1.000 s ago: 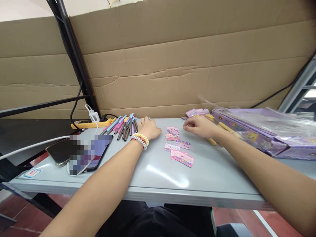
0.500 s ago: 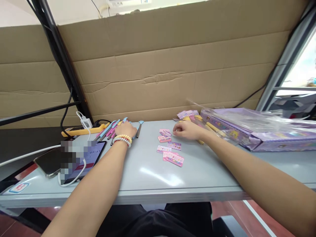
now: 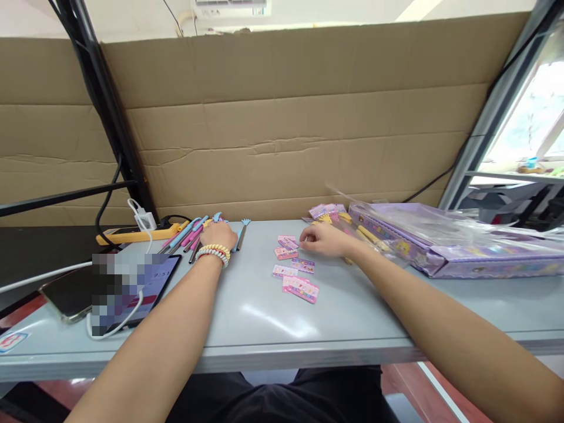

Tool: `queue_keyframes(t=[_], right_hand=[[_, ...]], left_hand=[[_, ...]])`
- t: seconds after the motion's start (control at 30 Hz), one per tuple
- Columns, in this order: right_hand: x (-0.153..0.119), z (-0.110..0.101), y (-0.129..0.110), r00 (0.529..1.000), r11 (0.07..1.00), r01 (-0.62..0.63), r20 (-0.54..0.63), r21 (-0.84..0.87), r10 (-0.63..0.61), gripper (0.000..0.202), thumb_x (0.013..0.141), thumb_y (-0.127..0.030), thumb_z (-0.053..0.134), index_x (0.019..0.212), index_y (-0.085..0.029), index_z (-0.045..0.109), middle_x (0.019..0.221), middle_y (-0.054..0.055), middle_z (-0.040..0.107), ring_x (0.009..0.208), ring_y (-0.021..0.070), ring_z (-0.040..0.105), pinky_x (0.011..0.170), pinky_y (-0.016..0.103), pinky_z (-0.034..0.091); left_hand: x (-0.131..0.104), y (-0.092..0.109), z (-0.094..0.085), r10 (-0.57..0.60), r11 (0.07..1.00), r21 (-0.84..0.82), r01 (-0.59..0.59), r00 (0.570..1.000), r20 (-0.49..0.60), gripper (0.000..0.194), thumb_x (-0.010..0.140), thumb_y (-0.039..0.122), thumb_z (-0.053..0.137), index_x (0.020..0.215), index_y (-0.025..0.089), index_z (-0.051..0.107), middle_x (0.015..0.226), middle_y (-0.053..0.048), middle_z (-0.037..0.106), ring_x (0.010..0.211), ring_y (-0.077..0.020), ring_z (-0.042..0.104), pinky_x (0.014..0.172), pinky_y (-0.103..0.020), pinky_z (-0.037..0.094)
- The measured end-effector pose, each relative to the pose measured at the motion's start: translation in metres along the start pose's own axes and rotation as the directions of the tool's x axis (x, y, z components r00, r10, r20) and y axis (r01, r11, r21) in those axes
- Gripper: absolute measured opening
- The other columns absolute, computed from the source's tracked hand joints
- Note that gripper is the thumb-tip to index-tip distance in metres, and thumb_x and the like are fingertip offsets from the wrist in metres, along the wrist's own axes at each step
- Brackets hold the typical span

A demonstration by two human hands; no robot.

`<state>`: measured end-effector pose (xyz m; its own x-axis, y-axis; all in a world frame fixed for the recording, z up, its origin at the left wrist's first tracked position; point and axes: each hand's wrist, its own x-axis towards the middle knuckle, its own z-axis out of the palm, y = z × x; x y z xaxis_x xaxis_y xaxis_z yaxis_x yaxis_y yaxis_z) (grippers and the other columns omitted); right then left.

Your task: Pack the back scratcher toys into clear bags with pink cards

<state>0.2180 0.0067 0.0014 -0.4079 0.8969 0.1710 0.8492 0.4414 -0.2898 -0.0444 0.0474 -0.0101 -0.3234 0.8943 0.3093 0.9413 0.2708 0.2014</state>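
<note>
My left hand (image 3: 219, 235) reaches palm down onto a bunch of pink, blue and grey sticks (image 3: 189, 233) at the back left; its fingertips are hidden behind the hand. Just right of it lies a grey stick with a blue hand-shaped end (image 3: 242, 234). My right hand (image 3: 324, 239) hovers low over the table with curled fingers, beside small pink and purple cards (image 3: 303, 265); whether anything is between its fingertips is too small to tell. Yellow-ended sticks and pink-purple packets (image 3: 326, 210) lie behind and beside the right hand.
A purple box (image 3: 440, 241) with clear plastic on it stands at the right. At the left are a phone (image 3: 73, 294), a tablet (image 3: 165, 273), white cables and a yellow power strip (image 3: 126, 236). Cardboard (image 3: 282, 129) rises behind the grey table (image 3: 352, 329).
The camera view has shifted slightly, so the scene sits a little further left and lower. Both hands stay in nearly the same places over the table.
</note>
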Motion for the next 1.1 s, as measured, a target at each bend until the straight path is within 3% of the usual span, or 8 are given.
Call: queue_keyframes(t=[0.1, 0.27, 0.53, 0.83, 1.1], right_hand=[[0.0, 0.0, -0.002, 1.0, 1.0, -0.012, 0.014, 0.003, 0.012, 0.021, 0.075, -0.03, 0.053, 0.083, -0.016, 0.067, 0.075, 0.004, 0.067, 0.065, 0.0147, 0.056, 0.057, 0.024, 0.038], [-0.001, 0.0, -0.002, 1.0, 1.0, -0.012, 0.02, -0.009, 0.012, 0.021, 0.075, -0.03, 0.053, 0.083, -0.016, 0.066, 0.074, 0.004, 0.066, 0.065, 0.0144, 0.055, 0.057, 0.024, 0.037], [-0.003, -0.001, -0.007, 0.998, 0.999, -0.033, 0.051, 0.003, 0.033, 0.023, 0.075, -0.033, 0.052, 0.085, -0.017, 0.065, 0.075, 0.003, 0.065, 0.065, 0.0146, 0.055, 0.055, 0.024, 0.037], [-0.002, 0.002, -0.003, 0.999, 1.0, 0.011, 0.038, 0.022, -0.012, 0.023, 0.076, -0.034, 0.05, 0.083, -0.018, 0.065, 0.074, 0.003, 0.066, 0.064, 0.0143, 0.056, 0.055, 0.024, 0.037], [0.001, 0.005, 0.002, 1.0, 1.0, 0.021, 0.017, 0.022, -0.021, 0.025, 0.077, -0.036, 0.05, 0.085, -0.018, 0.066, 0.076, 0.004, 0.068, 0.065, 0.0154, 0.058, 0.056, 0.025, 0.038]], left_hand=[[0.0, -0.001, 0.0, -0.068, 0.998, -0.013, 0.068, 0.995, -0.068, 0.043, 0.077, 0.023, 0.048, 0.116, 0.006, 0.056, 0.123, -0.025, 0.052, 0.114, -0.0337, 0.051, 0.085, -0.044, 0.047], [0.002, -0.006, -0.003, -0.1, 0.994, -0.043, 0.101, 0.995, 0.024, 0.039, 0.077, 0.02, 0.048, 0.114, 0.01, 0.056, 0.121, -0.021, 0.056, 0.111, -0.0321, 0.054, 0.084, -0.044, 0.047], [0.01, -0.011, 0.003, -0.068, 0.997, -0.043, 0.072, 0.994, 0.087, 0.025, 0.075, 0.021, 0.049, 0.093, 0.014, 0.065, 0.109, -0.018, 0.064, 0.105, -0.0313, 0.059, 0.08, -0.042, 0.048], [0.013, -0.012, 0.003, -0.059, 0.996, -0.055, 0.066, 0.991, 0.117, 0.028, 0.074, 0.022, 0.048, 0.095, 0.015, 0.065, 0.109, -0.016, 0.065, 0.106, -0.0301, 0.059, 0.083, -0.042, 0.047], [0.006, -0.006, 0.005, -0.046, 0.992, -0.123, 0.036, 0.996, -0.077, 0.037, 0.083, 0.024, 0.039, 0.11, 0.005, 0.054, 0.111, -0.024, 0.061, 0.104, -0.0319, 0.059, 0.08, -0.042, 0.048]])
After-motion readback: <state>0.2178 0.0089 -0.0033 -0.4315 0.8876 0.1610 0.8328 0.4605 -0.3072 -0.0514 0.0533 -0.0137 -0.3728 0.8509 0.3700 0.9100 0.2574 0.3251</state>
